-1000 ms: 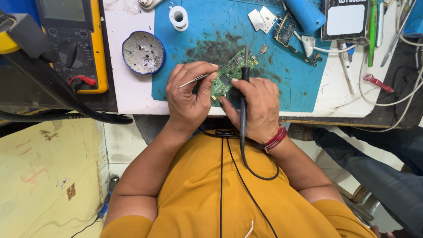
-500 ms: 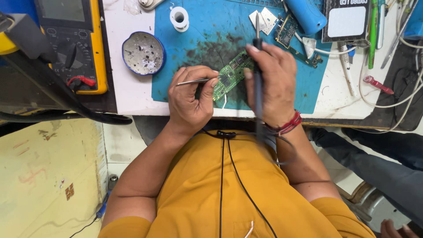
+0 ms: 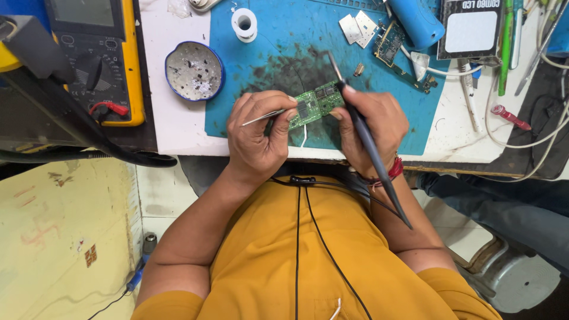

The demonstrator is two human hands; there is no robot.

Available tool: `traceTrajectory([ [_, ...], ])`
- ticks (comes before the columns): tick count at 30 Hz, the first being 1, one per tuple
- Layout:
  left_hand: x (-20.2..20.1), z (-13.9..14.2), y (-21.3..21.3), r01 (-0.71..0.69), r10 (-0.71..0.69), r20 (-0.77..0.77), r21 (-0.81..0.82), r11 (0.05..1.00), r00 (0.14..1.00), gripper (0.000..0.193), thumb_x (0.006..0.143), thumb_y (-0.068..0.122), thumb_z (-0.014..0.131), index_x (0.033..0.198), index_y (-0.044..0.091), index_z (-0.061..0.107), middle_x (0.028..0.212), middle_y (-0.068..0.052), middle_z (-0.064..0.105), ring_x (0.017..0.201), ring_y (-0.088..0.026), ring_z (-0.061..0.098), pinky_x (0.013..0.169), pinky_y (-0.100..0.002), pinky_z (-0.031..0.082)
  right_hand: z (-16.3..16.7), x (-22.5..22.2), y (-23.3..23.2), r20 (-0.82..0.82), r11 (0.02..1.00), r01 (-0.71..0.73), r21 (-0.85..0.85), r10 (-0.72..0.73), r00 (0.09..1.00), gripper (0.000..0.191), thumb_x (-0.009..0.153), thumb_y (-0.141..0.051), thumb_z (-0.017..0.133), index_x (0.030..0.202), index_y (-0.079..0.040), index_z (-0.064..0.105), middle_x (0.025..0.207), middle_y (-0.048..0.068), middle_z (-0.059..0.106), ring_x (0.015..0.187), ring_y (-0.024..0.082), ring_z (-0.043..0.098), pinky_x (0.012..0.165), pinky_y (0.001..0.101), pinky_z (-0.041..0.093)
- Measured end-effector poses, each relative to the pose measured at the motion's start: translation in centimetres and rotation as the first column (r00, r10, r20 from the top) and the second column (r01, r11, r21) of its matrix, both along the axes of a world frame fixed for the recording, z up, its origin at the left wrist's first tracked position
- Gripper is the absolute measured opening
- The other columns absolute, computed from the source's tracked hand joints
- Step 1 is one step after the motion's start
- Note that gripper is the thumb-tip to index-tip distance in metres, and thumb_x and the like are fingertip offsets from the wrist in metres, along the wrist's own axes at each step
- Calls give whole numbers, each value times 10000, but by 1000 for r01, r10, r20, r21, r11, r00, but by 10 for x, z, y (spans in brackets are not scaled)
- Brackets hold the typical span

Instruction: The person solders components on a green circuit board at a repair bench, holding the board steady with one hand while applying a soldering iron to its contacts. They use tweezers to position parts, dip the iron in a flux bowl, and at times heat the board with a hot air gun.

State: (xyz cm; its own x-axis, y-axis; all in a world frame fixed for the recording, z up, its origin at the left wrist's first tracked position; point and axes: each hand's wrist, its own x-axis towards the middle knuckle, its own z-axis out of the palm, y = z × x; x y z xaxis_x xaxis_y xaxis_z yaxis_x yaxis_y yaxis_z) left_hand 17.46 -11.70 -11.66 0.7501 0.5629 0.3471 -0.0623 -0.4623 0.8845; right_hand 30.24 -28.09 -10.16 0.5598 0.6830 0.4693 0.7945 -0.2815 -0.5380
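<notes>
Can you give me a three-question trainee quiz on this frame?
1. True or false: the left hand holds tweezers.
2. What does the right hand hold? A) soldering iron B) screwdriver C) brush
3. What colour is the mat under the circuit board?
Key: 1 true; 2 A; 3 blue.

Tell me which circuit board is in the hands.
The green circuit board, pinched between left hand and right hand. The darker bare board lies untouched on the blue mat, beside the blue cylinder.
</notes>
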Motion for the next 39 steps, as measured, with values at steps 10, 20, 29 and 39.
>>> traceTrajectory([
  [10, 1, -3, -1, -2, 3, -20, 46, 999, 1000, 126, 1015, 64, 723, 1098, 125, 651, 1063, -38, 708, 926, -260, 649, 840, -377, 474, -12, 1, -10, -129, 993, -104, 63, 112, 985, 94, 1015, -102, 641, 987, -25, 595, 883, 116, 680, 717, 279, 619, 638, 354, 480],
  [20, 1, -3, -1, 2, -1, -20, 47, 999, 1000, 130, 1016, 62, 722, 1098, 127, 645, 1058, -37, 708, 913, -254, 651, 828, -375, 469, -5, 0, -3, -151, 993, -113, 18, 115, 982, 87, 1021, -88, 661, 991, -27, 605, 891, 117, 681, 744, 285, 635, 643, 356, 485],
  [29, 1, -2, -2, -5, 6, -27, 56, 998, 1000, 136, 1012, 63, 726, 1101, 127, 644, 1059, -39, 705, 904, -259, 641, 823, -377, 472, -5, 0, -1, -153, 993, -114, 22, 116, 981, 90, 1020, -84, 668, 985, -29, 606, 890, 111, 684, 744, 281, 639, 643, 354, 490],
  [39, 2, -2, -1, -5, 7, -24, 64, 998, 1000, 136, 1010, 67, 724, 1100, 128, 641, 1060, -38, 705, 899, -263, 638, 822, -380, 465, -5, 1, -1, -156, 995, -98, 21, 100, 983, 80, 1012, -72, 674, 977, -28, 618, 874, 110, 681, 734, 279, 640, 680, 372, 491],
])
